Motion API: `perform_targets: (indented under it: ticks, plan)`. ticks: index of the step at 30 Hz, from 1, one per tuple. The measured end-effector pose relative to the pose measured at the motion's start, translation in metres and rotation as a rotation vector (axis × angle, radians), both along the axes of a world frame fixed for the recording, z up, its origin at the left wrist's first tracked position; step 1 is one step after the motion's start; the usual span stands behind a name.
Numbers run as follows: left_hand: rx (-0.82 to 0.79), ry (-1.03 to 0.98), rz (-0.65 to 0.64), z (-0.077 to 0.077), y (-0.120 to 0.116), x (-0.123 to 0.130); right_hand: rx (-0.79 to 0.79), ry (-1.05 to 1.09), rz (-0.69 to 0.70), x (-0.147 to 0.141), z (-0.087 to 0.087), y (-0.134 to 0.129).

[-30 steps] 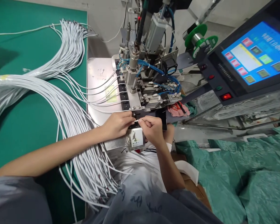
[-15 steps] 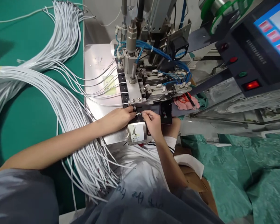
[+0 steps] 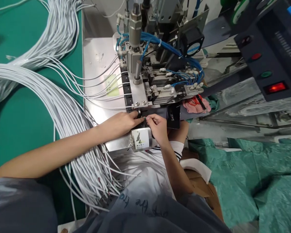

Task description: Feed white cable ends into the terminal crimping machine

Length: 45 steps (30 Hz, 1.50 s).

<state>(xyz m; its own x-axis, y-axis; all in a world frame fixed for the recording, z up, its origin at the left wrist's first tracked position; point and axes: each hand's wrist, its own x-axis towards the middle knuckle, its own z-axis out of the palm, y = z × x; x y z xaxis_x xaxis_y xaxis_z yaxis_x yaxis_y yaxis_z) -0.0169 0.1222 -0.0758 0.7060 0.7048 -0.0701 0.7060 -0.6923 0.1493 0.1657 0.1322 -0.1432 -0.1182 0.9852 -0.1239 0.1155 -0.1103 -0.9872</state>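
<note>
At the front of the bench machine (image 3: 138,94), my two hands meet over a small dark fixture. My left hand (image 3: 122,123) is closed, its index finger stretched toward the right hand, on what looks like the end of a white cable (image 3: 145,118). The thumb and finger of my right hand (image 3: 158,128) pinch the thin tip of that cable. Most of the cable is hidden by my fingers. Just below them sits a small metal box with a white label (image 3: 141,138). Several white cables (image 3: 106,103) run into the machine's black clamp row (image 3: 126,85).
A thick bundle of white cables (image 3: 70,110) lies across the green mat (image 3: 34,113), under my left forearm. A control box (image 3: 264,61) with a lit red switch stands at the right. Below it are a pink cloth (image 3: 196,105) and green sacks (image 3: 235,174).
The view has shifted closer to the machine. My left index finger has extended toward the right fingertips, and less of the cable shows between the hands. My right hand keeps its pinch.
</note>
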Motion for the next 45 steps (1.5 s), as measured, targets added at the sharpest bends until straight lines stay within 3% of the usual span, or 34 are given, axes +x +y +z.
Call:
perform_targets:
  ticks: [10, 24, 30, 36, 39, 41, 43, 45]
  plan:
    - [0.039, 0.058, -0.038, -0.001, 0.002, 0.001, -0.085, 0.002, 0.096, 0.0, 0.004, 0.007]
    - [0.0, 0.03, -0.031, 0.005, 0.002, 0.002, -0.073, 0.032, 0.05, -0.005, 0.005, 0.009]
    - [0.066, 0.053, 0.023, 0.005, -0.005, 0.004, -0.186, 0.137, 0.158, -0.005, 0.001, 0.009]
    - [0.075, 0.177, 0.132, 0.02, -0.016, 0.005, -0.053, -0.018, 0.224, -0.002, -0.004, 0.015]
    - [0.074, 0.156, 0.168, 0.02, -0.019, 0.003, 0.043, -0.159, 0.158, 0.003, -0.001, 0.018]
    - [0.088, 0.133, 0.172, 0.02, -0.019, 0.002, 0.13, -0.238, 0.025, 0.009, 0.01, 0.011]
    - [0.1, 0.121, 0.187, 0.019, -0.02, 0.002, 0.21, -0.255, -0.136, 0.012, 0.024, -0.007]
    - [0.119, 0.136, 0.235, 0.017, -0.019, 0.002, 0.242, -0.233, -0.196, 0.01, 0.038, -0.035]
